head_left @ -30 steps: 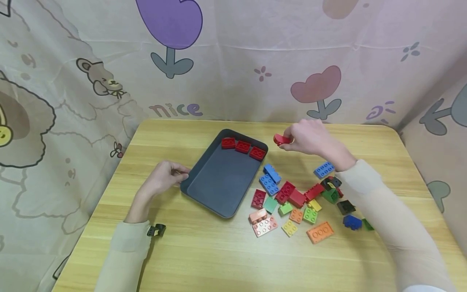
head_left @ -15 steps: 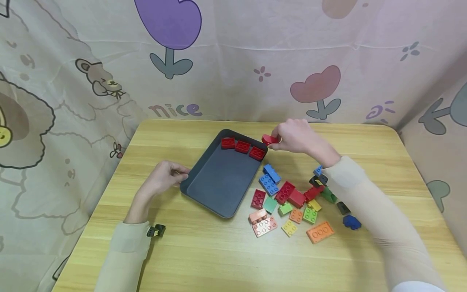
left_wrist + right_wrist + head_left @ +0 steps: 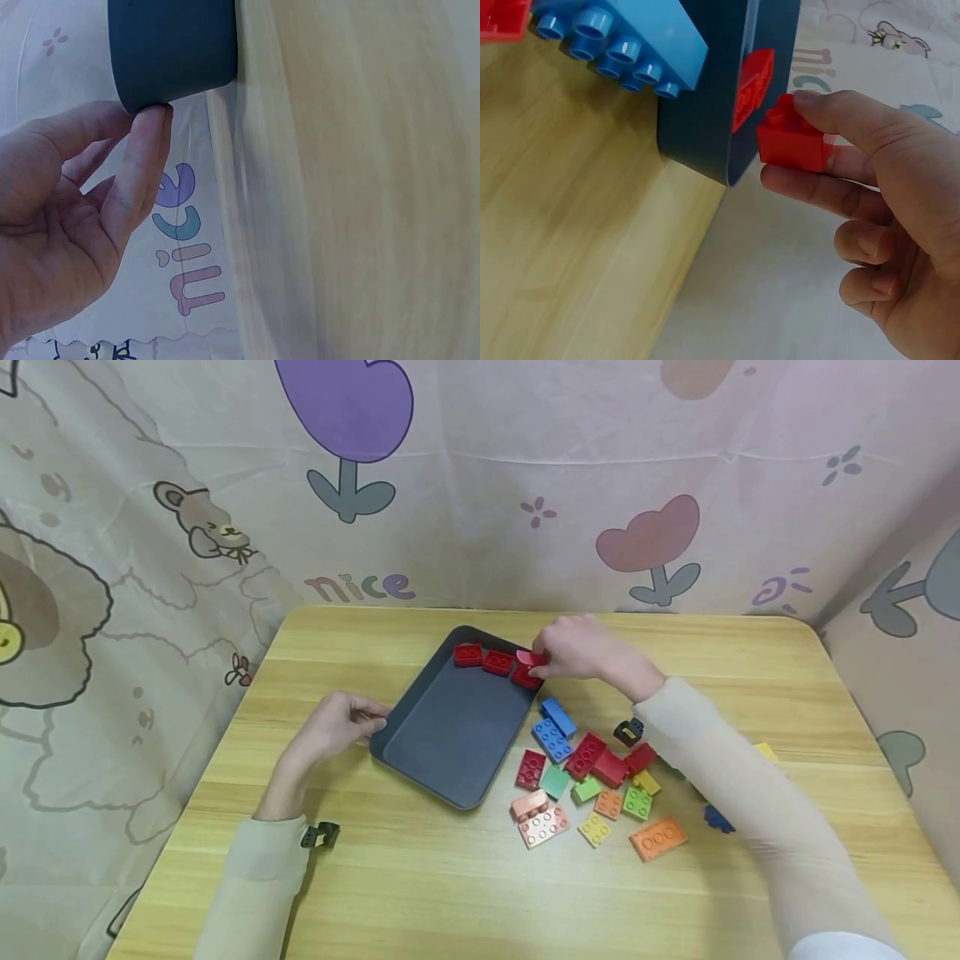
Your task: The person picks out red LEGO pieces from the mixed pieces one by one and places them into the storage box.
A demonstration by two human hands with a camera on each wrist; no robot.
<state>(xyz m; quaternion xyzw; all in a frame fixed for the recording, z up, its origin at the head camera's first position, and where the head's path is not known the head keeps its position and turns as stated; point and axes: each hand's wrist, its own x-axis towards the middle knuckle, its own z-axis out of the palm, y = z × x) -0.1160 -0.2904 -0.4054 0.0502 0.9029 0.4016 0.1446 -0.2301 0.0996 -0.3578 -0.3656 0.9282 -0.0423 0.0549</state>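
Note:
My right hand (image 3: pixel 579 647) pinches a red toy building brick (image 3: pixel 791 141) between thumb and fingers; a stud shows on it. That brick is over the far right corner of the dark grey tray (image 3: pixel 450 735), above a red brick lying there. Along the tray's far end lie more red bricks, one at the left (image 3: pixel 468 655) and one in the middle (image 3: pixel 498 662). At the tray's near left corner, my left hand (image 3: pixel 337 725) holds the edge. In the left wrist view, the fingertips touch the tray wall (image 3: pixel 176 52).
Right of the tray, loose bricks lie on the wooden table (image 3: pixel 420 893): blue ones (image 3: pixel 552 740), red ones (image 3: pixel 586 756), an orange one (image 3: pixel 658 838), pink ones (image 3: pixel 544 825) and green ones. My right forearm covers part of the pile. A printed cloth (image 3: pixel 480 527) hangs behind.
My right hand has moved left with the red brick, from beyond the tray's right side to over its far right corner. The left hand and tray have stayed in place.

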